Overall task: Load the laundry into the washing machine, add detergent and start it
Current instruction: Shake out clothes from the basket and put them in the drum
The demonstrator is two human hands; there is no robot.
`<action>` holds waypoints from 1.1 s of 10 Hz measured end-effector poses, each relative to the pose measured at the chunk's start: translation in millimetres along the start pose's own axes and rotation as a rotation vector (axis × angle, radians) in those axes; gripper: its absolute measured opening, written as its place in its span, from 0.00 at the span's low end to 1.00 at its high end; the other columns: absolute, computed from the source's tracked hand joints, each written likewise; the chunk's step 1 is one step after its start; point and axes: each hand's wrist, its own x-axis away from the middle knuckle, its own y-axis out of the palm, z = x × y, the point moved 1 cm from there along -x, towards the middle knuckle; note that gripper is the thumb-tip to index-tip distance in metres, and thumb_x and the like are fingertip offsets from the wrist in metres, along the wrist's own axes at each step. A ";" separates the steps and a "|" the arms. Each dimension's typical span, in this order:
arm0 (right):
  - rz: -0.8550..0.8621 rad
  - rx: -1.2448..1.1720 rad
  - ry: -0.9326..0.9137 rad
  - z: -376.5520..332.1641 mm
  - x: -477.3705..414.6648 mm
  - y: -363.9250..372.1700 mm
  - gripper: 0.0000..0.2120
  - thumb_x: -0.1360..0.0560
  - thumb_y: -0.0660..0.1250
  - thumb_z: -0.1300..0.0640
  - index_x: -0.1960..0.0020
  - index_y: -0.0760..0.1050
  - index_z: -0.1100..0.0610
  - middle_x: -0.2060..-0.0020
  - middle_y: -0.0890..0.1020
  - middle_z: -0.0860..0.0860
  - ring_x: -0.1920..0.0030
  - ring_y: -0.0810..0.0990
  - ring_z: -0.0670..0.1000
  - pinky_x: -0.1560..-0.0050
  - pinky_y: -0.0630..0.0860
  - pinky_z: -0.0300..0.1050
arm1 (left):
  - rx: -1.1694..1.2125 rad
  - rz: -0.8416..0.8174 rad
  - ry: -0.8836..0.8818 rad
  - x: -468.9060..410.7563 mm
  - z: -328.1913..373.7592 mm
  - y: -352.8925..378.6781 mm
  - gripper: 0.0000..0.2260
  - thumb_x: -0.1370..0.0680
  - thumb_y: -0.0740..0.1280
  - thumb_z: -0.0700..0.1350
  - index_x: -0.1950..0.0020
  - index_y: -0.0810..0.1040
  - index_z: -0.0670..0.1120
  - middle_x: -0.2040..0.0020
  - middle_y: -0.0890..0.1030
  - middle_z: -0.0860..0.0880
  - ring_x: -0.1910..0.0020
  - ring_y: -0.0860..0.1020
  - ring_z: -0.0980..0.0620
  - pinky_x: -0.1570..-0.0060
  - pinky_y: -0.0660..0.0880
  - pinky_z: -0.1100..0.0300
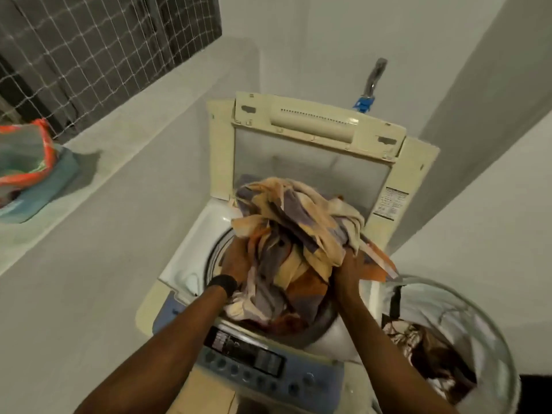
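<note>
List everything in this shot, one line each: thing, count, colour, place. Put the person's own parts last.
washer: one, cream and white, centre, top-loading.
lid: one, cream, raised at the back.
panel: one, blue with dark display, front edge of washer.
laundry: one bundle, beige, grey and orange, over the drum opening.
basket: one, clear, right of washer, dark brown and white cloth inside.
bag: one, teal with orange rim, on the ledge at left.
tap: one, grey with blue fitting, on the wall behind the lid.
netting: one, white grid, upper left.
wristband: one, black, left wrist.
hands: two; left and right gripping the laundry.
</note>
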 end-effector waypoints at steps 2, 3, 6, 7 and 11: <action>-0.108 0.255 0.190 59.8 20.1 39.7 0.12 0.14 0.58 0.61 0.34 0.73 0.62 0.43 0.80 0.54 0.45 0.80 0.51 0.38 0.77 0.47 | -0.101 -0.230 -0.054 -52.9 -66.3 -5.6 0.21 0.19 0.67 0.48 0.30 0.74 0.38 0.34 0.78 0.37 0.32 0.75 0.36 0.41 0.66 0.62; -0.421 0.514 0.367 86.1 29.9 62.6 0.14 0.18 0.65 0.64 0.32 0.73 0.60 0.36 0.80 0.61 0.35 0.78 0.59 0.29 0.72 0.55 | -0.090 -0.115 -0.049 -75.1 -82.4 -12.0 0.21 0.18 0.67 0.45 0.26 0.72 0.42 0.30 0.77 0.41 0.32 0.75 0.41 0.36 0.67 0.58; -0.454 0.749 0.734 155.2 -0.3 75.6 0.26 0.18 0.65 0.64 0.23 0.63 0.69 0.27 0.70 0.66 0.26 0.69 0.65 0.29 0.68 0.52 | 0.034 -0.567 -0.256 -134.6 -135.3 48.1 0.24 0.24 0.63 0.64 0.27 0.67 0.72 0.31 0.78 0.46 0.33 0.77 0.39 0.29 0.71 0.39; -0.613 1.044 0.612 172.7 -12.3 63.3 0.36 0.20 0.70 0.52 0.19 0.57 0.62 0.23 0.66 0.64 0.24 0.66 0.63 0.24 0.64 0.53 | 0.025 -0.619 -0.219 -141.6 -119.4 85.0 0.23 0.23 0.68 0.61 0.28 0.69 0.65 0.32 0.79 0.46 0.31 0.76 0.44 0.31 0.71 0.52; -0.469 0.907 0.079 137.0 -58.9 73.2 0.11 0.19 0.65 0.50 0.39 0.74 0.54 0.46 0.82 0.54 0.48 0.82 0.56 0.52 0.76 0.48 | -0.109 -0.118 0.057 -149.5 -133.2 126.7 0.20 0.15 0.59 0.56 0.25 0.69 0.49 0.30 0.75 0.41 0.32 0.74 0.39 0.34 0.73 0.45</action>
